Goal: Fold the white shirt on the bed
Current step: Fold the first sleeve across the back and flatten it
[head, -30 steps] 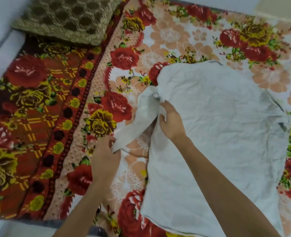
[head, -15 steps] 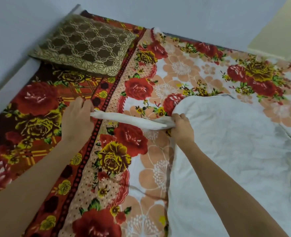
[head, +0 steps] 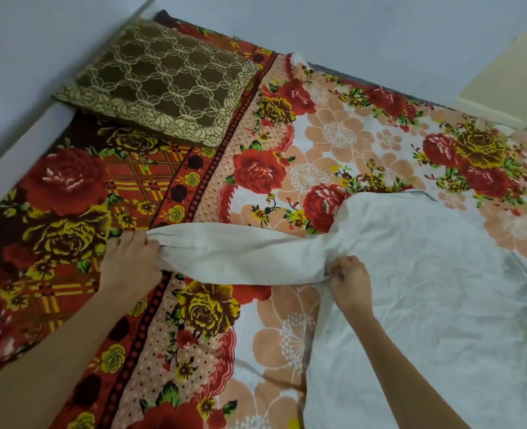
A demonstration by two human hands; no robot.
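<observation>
The white shirt [head: 426, 305] lies flat on the bed [head: 333, 140], sleeve [head: 240, 258] extended leftward. The left hand [head: 129, 261] grips the cuff end; the right hand [head: 350, 283] pinches the sleeve base.

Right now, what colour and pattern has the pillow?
The pillow is olive-brown with a cream lattice pattern; the head view shows it.
</observation>
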